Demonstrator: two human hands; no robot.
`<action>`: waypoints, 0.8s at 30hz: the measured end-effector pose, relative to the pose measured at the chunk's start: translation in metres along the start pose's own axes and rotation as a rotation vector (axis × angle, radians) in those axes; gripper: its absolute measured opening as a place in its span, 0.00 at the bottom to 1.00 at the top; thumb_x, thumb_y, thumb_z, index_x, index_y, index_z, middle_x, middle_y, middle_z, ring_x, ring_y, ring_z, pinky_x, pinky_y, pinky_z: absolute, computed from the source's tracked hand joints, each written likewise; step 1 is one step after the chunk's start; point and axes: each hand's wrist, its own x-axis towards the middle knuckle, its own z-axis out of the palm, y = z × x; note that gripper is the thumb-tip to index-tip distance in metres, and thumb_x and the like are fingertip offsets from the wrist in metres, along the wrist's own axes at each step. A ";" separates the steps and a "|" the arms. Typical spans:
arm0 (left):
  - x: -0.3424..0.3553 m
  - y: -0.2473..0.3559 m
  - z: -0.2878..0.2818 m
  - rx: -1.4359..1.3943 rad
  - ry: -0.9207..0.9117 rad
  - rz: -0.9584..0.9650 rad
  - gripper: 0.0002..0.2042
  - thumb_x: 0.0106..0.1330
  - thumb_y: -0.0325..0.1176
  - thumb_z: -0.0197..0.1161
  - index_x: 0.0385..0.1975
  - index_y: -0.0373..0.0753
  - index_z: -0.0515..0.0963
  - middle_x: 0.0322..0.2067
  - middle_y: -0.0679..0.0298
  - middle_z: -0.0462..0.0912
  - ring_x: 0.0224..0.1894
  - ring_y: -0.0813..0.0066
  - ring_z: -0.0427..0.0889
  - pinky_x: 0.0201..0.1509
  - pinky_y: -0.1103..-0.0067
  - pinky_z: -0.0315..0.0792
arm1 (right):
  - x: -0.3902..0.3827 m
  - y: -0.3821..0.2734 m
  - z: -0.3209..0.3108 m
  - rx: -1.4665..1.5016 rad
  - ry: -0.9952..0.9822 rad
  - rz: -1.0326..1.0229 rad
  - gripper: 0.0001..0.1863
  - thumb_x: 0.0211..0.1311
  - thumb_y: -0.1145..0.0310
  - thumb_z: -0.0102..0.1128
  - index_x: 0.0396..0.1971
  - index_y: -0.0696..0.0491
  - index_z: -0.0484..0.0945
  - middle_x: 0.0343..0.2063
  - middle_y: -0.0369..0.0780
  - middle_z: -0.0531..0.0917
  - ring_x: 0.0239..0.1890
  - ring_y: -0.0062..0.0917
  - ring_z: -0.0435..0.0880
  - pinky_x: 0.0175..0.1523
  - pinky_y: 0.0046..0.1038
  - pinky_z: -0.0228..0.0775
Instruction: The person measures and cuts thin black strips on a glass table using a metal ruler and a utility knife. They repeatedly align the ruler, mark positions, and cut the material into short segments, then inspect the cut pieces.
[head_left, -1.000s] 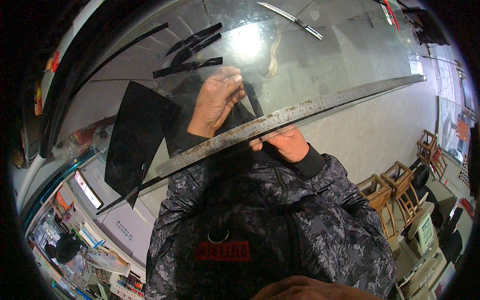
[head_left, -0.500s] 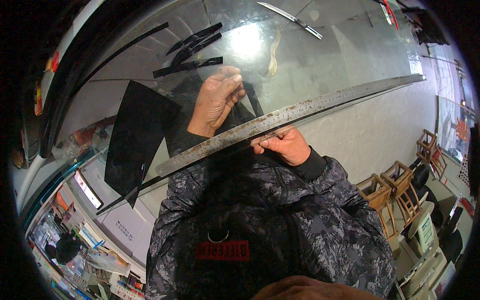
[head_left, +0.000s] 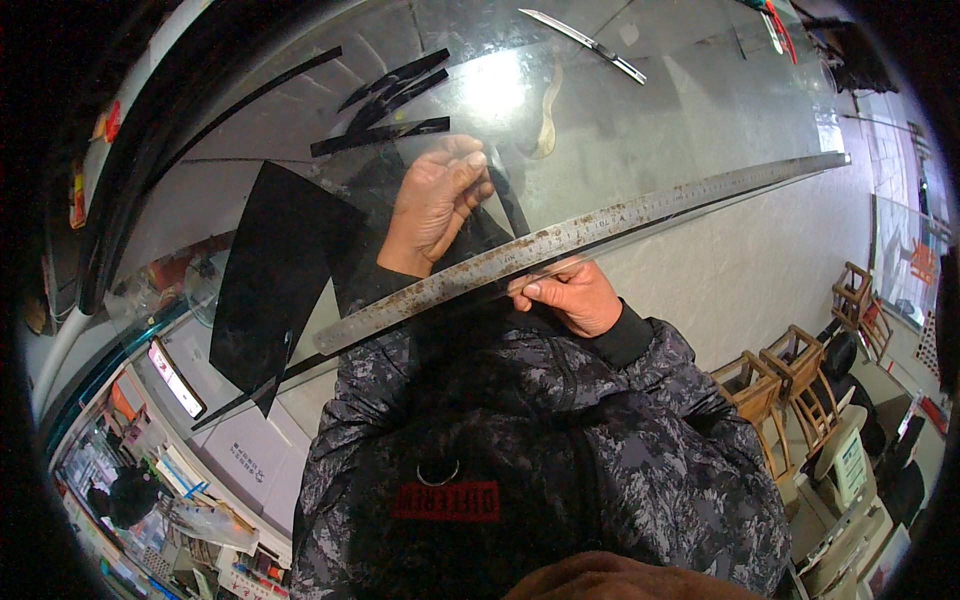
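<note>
A long steel ruler (head_left: 470,268), stained with rust, slants across the near edge of a glass tabletop (head_left: 660,130). Beyond it is my left hand (head_left: 435,205), palm turned up, fingers curled and thumb pressed to the fingertips; what they pinch is too small to name. Dark film (head_left: 380,225) lies around that wrist. On the near side of the ruler, my right hand (head_left: 575,298) is closed in a pinch at the glass edge, where the thing between thumb and fingers is hard to make out. A large black film piece (head_left: 270,270) lies to the left.
Several black strips (head_left: 385,133) lie at the far left of the glass. A utility knife (head_left: 590,48) rests at the far side, near a pale curved scrap (head_left: 547,120). A phone (head_left: 176,380) sits at the left on a white box (head_left: 250,455). Wooden stools (head_left: 800,365) stand at the right.
</note>
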 end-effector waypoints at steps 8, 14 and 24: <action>0.001 -0.001 -0.002 0.000 -0.018 0.003 0.08 0.69 0.28 0.65 0.45 0.37 0.78 0.33 0.68 0.80 0.34 0.81 0.80 0.41 0.84 0.79 | -0.001 -0.002 0.001 0.008 -0.014 -0.011 0.12 0.68 0.73 0.60 0.45 0.67 0.82 0.38 0.45 0.86 0.39 0.25 0.84 0.48 0.25 0.76; 0.000 0.000 0.002 -0.006 0.004 0.005 0.08 0.69 0.28 0.65 0.45 0.37 0.78 0.32 0.68 0.80 0.33 0.80 0.80 0.40 0.84 0.79 | 0.000 -0.001 0.000 0.008 -0.010 -0.016 0.12 0.68 0.73 0.60 0.44 0.67 0.82 0.37 0.45 0.86 0.39 0.25 0.84 0.48 0.25 0.76; -0.002 -0.001 -0.001 -0.013 -0.003 0.009 0.08 0.69 0.29 0.65 0.45 0.39 0.78 0.35 0.69 0.79 0.36 0.81 0.80 0.43 0.83 0.79 | -0.002 -0.004 0.002 -0.020 -0.005 0.001 0.12 0.68 0.74 0.59 0.45 0.67 0.82 0.37 0.45 0.86 0.39 0.26 0.84 0.48 0.26 0.76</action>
